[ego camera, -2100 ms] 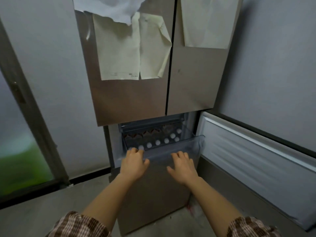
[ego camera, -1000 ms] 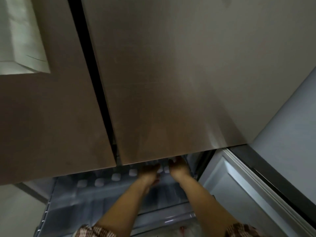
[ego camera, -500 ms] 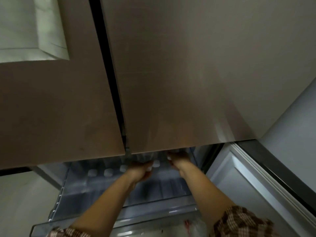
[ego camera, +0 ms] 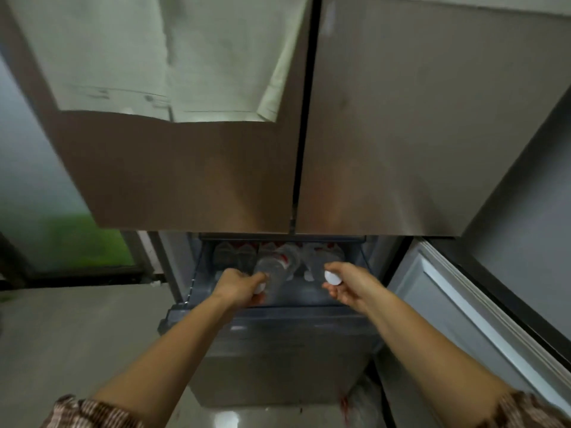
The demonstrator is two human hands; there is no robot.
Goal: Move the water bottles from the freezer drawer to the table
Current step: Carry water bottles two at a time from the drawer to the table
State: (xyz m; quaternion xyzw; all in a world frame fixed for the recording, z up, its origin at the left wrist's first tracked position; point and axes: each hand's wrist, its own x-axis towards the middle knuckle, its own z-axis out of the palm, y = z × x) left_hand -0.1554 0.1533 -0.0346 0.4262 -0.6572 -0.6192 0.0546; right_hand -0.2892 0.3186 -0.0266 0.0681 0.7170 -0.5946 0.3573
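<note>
fridge doors: are showing brushed metal with a satin sheen
paper sheets: are looking matt and creased
freezer drawer: is showing smooth, translucent grey plastic
water bottles: are showing clear, ribbed plastic
bottle cap: is looking like smooth white plastic
freezer door liner: is showing smooth white plastic, slightly glossy
sleeves: are showing checked woven cloth
floor: is reflecting light, glossy and smooth
</note>
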